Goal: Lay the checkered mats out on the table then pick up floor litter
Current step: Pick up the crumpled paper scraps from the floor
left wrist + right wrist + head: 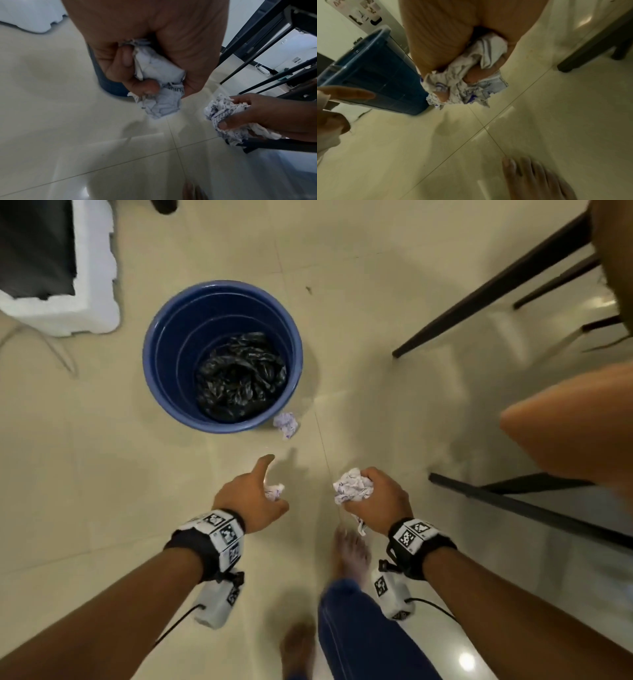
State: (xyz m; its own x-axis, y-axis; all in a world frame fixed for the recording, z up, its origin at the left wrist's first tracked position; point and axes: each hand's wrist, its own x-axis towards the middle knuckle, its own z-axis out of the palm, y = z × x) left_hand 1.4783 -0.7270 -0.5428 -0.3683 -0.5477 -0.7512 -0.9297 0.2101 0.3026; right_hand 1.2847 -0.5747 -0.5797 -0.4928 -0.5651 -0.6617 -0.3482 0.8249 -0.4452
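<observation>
My left hand (260, 494) grips a crumpled white printed paper ball (275, 491), its index finger pointing out toward the bin; the left wrist view has the curled fingers (126, 59) round that paper (159, 86). My right hand (373, 498) holds a bigger crumpled paper wad (352, 486), which the right wrist view shows squeezed (467, 79) under the fingers. A third paper ball (286, 424) lies on the floor against the near right side of a blue bin (164, 313). Both hands hover above the tiles just short of the bin.
A black plastic bag (239, 376) lies crumpled inside the bin. White foam packing (92, 285) sits far left. Black chair and table legs (496, 285) stand to the right, with a wooden seat edge (575, 422). My bare feet (351, 553) stand on cream tiles.
</observation>
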